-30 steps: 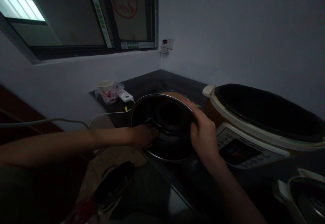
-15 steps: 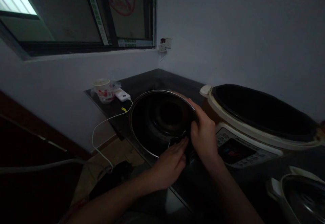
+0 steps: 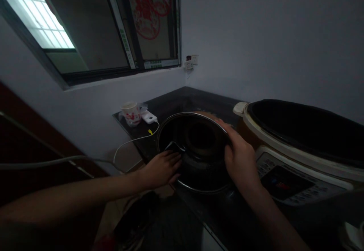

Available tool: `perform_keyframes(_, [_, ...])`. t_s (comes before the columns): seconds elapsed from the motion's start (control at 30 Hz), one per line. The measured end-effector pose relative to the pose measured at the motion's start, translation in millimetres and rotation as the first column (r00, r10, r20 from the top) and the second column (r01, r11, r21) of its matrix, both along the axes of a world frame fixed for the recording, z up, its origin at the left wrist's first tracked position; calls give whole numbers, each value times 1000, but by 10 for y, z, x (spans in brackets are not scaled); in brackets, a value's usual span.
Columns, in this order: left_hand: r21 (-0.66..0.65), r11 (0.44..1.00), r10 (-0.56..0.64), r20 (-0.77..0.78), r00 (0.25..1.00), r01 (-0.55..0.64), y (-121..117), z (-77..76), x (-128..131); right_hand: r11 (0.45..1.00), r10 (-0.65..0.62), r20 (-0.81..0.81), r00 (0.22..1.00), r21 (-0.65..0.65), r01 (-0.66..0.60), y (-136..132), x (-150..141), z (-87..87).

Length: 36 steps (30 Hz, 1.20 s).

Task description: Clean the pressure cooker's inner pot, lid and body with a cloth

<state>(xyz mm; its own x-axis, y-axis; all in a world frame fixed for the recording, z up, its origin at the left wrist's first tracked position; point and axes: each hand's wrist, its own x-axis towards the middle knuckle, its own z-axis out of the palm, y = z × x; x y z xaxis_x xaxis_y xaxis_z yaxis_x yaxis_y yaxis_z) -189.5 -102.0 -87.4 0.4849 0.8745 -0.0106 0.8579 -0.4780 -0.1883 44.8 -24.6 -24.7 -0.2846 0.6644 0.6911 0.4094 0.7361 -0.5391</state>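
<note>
A dark metal cooker inner pot (image 3: 206,167) is tilted on the counter, its open mouth facing me. My right hand (image 3: 241,154) grips its right rim, thumb inside and fingers around the outside. At the left side of the mouth, my left hand (image 3: 165,167) reaches in with fingers together, pressing a dark cloth (image 3: 173,145) against the inner wall. Shadow hides most of the cloth, and only its pale edge shows clearly. Right of the pot stands a large cooker (image 3: 307,169) with its lid off or out of view and its dark opening showing.
On the black counter (image 3: 196,97) at the back left are a paper cup in a plastic bag (image 3: 131,114) and a white power bank (image 3: 149,117). Its white cable (image 3: 136,139) hangs over the edge. A wall socket (image 3: 189,65) is in the corner. A white handle (image 3: 354,236) shows lower right.
My left hand has slid with the cloth from the pot's lower right inside to its left side. My right hand keeps its hold on the rim. The camera view has shifted.
</note>
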Motion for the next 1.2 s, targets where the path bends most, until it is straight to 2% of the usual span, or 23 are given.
perform_keyframes(0.13, [-13, 999, -51, -121, 991, 50, 245, 376, -220, 1000, -10, -9, 1000, -7, 10, 40, 22, -13])
perform_keyframes(0.23, [-2, 1000, -6, -93, 996, 6, 443, 638, -267, 1000, -5, -8, 1000, 5, 5, 61, 24, -19])
perform_keyframes(0.3, [13, 1000, 16, -61, 998, -16, 549, 757, -243, 1000, -13, 2, 1000, 19, 13, 73, 30, -23])
perform_keyframes(0.37, [48, 999, 12, -59, 998, -9, 614, 804, -200, 999, -29, 9, 1000, 20, 29, 78, 37, -23])
perform_keyframes(0.43, [85, 996, 3, -85, 996, 5, 633, 773, -173, 999, -38, 16, 999, 13, 38, 70, 38, -19])
perform_keyframes(0.53, [88, 996, 5, -118, 993, 6, 588, 610, -193, 1000, -27, 46, 999, 15, 27, 28, 11, -8])
perform_keyframes(0.73, [-62, 996, -75, -109, 991, 69, 336, 225, -195, 999, -37, 69, 997, 8, 36, -27, -53, 12])
perform_keyframes(0.8, [-149, 983, -119, -40, 992, 112, 230, 144, -70, 998, -57, 65, 996, 2, 57, -14, -51, 23])
perform_keyframes(0.9, [-313, 938, -80, 213, 974, 145, 88, 62, 245, 996, -88, 56, 995, -12, 89, 11, -40, 38])
perform_keyframes(0.97, [-379, 911, 10, 414, 910, 163, 32, 19, 497, 995, -96, 53, 994, -17, 97, 15, -38, 42])
perform_keyframes(1.03, [-406, 893, 107, 609, 786, 193, 26, -16, 747, 996, -93, 52, 994, -13, 94, 10, -42, 41])
perform_keyframes(1.13, [-387, 891, 231, 836, 497, 236, 114, -40, 1065, 996, -91, 59, 994, -2, 91, -4, -50, 34])
perform_keyframes(1.2, [-360, 898, 268, 904, 335, 253, 201, -27, 1202, 995, -99, 67, 993, 0, 99, -9, -45, 32])
